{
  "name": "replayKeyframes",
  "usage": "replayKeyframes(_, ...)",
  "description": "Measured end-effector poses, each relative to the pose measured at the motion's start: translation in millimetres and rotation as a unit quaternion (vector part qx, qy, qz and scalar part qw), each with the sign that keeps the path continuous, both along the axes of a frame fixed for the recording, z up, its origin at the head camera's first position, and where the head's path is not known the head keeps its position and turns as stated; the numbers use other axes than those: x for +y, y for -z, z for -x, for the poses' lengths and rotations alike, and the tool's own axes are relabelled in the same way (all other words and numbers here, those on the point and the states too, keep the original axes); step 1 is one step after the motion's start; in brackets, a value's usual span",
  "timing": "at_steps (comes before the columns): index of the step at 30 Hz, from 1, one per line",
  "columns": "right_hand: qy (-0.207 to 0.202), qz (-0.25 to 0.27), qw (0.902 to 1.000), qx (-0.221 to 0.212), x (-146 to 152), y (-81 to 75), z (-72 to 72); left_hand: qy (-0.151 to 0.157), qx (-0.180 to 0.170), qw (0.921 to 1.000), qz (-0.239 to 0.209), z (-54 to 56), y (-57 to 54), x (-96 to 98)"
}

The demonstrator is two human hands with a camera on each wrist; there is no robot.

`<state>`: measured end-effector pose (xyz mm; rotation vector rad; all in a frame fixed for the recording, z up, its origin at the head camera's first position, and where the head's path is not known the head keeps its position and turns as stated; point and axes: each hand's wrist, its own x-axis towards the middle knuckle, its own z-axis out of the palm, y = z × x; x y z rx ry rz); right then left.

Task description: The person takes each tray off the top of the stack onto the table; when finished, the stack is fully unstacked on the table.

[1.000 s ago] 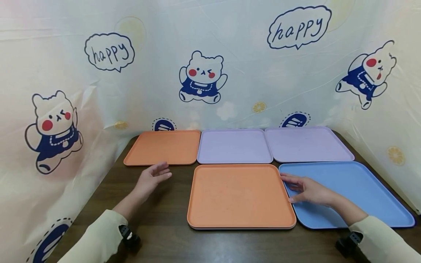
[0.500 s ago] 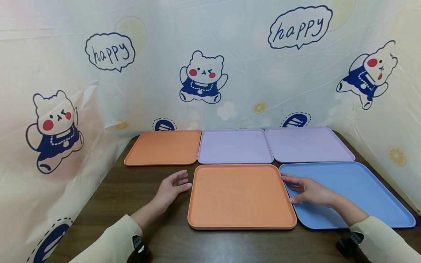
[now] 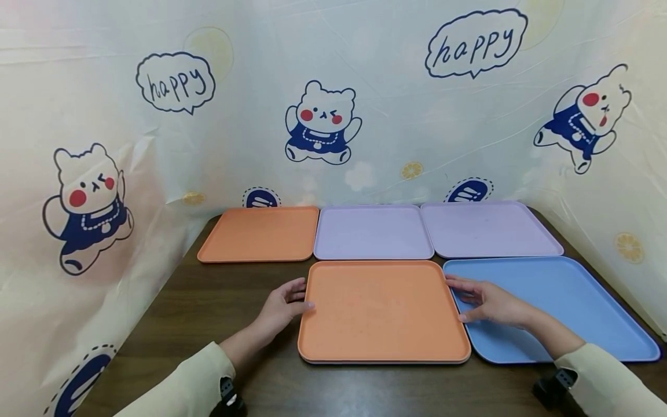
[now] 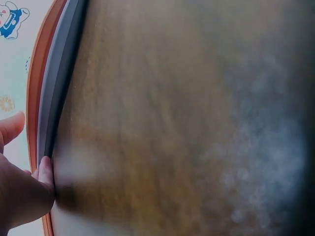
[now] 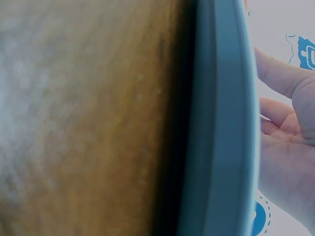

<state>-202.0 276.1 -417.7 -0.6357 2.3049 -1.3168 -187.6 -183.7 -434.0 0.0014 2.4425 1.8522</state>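
Note:
In the head view an orange tray (image 3: 384,313) lies on top of a stack at the front middle. Its side in the left wrist view shows an orange rim (image 4: 37,83) over paler and darker layers. My left hand (image 3: 281,310) is at the stack's left edge, thumb over the orange rim and fingers along the side. My right hand (image 3: 492,301) reaches over a blue tray (image 3: 568,313), its fingertips and thumb at the orange tray's right edge. The right wrist view shows the right hand (image 5: 305,118) behind a bluish tray edge (image 5: 231,123).
Along the back of the brown wooden table (image 3: 208,301) lie another orange tray (image 3: 260,234) and two lavender trays, one in the middle (image 3: 373,231) and one at right (image 3: 487,229). A printed curtain (image 3: 391,104) stands behind and at both sides.
My left hand has moved right across the table to the left edge of the stack, its thumb now over the rim. The right hand has stayed where it was, and the trays too.

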Motion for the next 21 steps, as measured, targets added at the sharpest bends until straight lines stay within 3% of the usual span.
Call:
replayKeyframes(6,0.001,0.000,1.0000,-0.001,-0.1,-0.4,-0.2,0.002,0.001,0.9998,0.018,-1.0,-1.5,2.0)
replayKeyframes(21,-0.001,0.003,1.0000,0.001,0.1,0.7,0.1,0.013,0.004,0.9998,0.015,2.9,2.9,0.8)
